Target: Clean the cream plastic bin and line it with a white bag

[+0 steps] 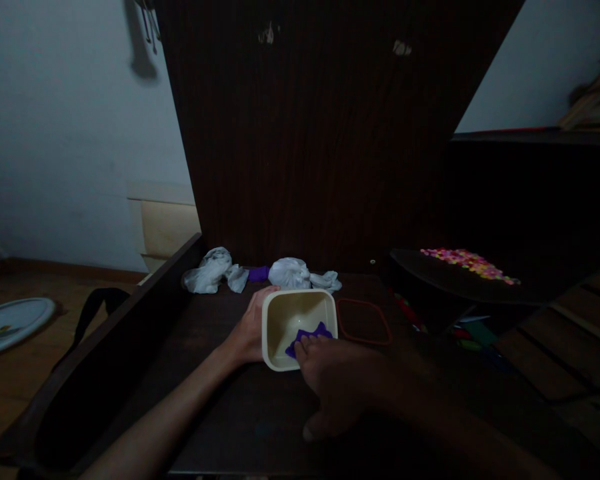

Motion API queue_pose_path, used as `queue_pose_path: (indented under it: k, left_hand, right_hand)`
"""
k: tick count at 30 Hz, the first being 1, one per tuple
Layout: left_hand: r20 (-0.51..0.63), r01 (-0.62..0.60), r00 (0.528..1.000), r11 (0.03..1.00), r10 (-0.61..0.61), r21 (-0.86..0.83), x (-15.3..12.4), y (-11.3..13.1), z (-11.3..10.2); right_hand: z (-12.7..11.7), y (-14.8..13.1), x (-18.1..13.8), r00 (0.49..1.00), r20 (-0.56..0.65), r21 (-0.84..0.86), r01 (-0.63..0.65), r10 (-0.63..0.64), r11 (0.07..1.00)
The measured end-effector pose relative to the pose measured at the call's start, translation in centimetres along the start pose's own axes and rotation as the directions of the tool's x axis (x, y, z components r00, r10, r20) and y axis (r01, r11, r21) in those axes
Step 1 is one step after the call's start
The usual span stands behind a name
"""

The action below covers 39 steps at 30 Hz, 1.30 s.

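Observation:
A cream square plastic container (285,319) stands on a dark wooden surface (215,400). My left hand (250,327) grips the container's left wall, fingers wrapped over the rim. My right hand (333,387) reaches over the near rim and presses a purple cloth (310,335) against the inside of the container with its fingertips. A red-rimmed lid (363,320) lies flat just to the right of the container.
Crumpled white plastic bags (260,272) and a purple item lie behind the container against a tall dark wooden panel (320,133). A dark tray with colourful beads (467,263) sits at the right. A raised dark edge (130,313) borders the left; a white plate (10,323) lies on the floor.

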State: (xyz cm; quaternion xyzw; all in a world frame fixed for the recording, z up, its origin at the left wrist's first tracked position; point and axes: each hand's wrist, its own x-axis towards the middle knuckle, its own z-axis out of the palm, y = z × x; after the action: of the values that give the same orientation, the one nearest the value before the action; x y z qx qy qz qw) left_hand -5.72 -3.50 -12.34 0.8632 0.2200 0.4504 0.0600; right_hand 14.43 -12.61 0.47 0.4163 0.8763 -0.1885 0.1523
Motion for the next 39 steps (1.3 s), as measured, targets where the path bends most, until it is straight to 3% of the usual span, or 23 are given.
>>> queue_pose_path:
  k: [7, 12, 17, 22, 27, 36, 39]
  left_hand:
    - [-0.028, -0.030, 0.999, 0.999, 0.029, -0.014, 0.2, 0.2, 0.1]
    - [-0.004, -0.021, 1.000, 1.000, 0.021, 0.004, -0.1, -0.1, 0.1]
    - [-0.018, -0.013, 1.000, 1.000, 0.013, -0.008, -0.3, -0.4, 0.3]
    - [-0.061, 0.021, 0.998, 0.999, -0.024, -0.044, -0.3, -0.3, 0.6]
    - [-0.089, -0.003, 0.996, 0.997, -0.004, -0.076, -0.2, -0.3, 0.5]
    - [-0.017, -0.017, 1.000, 0.999, 0.016, -0.050, -0.3, -0.4, 0.0]
    - [-0.016, -0.005, 1.000, 0.998, 0.004, -0.068, -0.1, -0.2, -0.2]
  right_hand:
    - [-1.2, -0.1, 4.4, 0.976, 0.188, -0.064, -0.095, 0.106, 0.993]
    - [-0.5, 1.0, 7.2, 0.985, 0.153, 0.007, -0.086, 0.084, 0.996]
    - [-0.5, 0.9, 8.0, 0.984, 0.171, 0.016, -0.049, 0.045, 0.999]
    - [-0.7, -0.1, 7.5, 0.981, 0.187, 0.055, 0.037, -0.047, 0.998]
    - [-0.6, -0.6, 6.1, 0.988, 0.083, 0.139, 0.117, -0.130, 0.983]
    - [-1.2, -2.4, -0.1, 0.995, 0.005, 0.139, 0.098, -0.099, 0.985]
    - [-1.1, -2.1, -2.0, 0.988, -0.024, 0.121, 0.151, -0.149, 0.981]
